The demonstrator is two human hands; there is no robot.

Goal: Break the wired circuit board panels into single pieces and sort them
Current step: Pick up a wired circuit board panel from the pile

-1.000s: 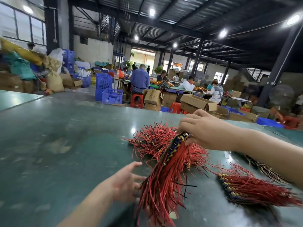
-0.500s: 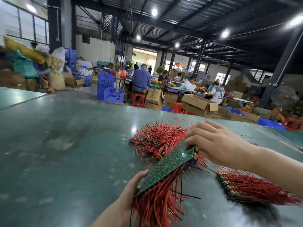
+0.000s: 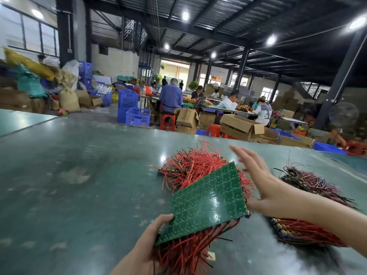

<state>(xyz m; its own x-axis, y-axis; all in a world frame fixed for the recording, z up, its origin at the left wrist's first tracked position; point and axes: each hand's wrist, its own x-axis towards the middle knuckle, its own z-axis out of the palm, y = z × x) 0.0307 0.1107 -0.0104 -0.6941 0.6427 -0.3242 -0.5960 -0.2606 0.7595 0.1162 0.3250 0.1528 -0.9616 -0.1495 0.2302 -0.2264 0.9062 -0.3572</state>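
Now a green panel (image 3: 206,201) is being held solder-side up above the bench (image 3: 79,185), its red wires (image 3: 178,255) hanging beneath. The left hand (image 3: 151,241) is gripping its near corner, thumb on top. The right hand (image 3: 258,181) is being kept spread with straight fingers (image 3: 244,155), holding nothing, beside the far right edge; whether it is touching cannot be told. A clean snap is likely being helped by both hands gripping opposite edges and bending along a score line. Beyond the right fingers a loose red pile (image 3: 188,165) is lying; two more piles (image 3: 307,231) are lying under the right forearm. No containers are being used on the bench; boxes (image 3: 240,126) and blue crates (image 3: 137,116) are standing well beyond, contents unclear.
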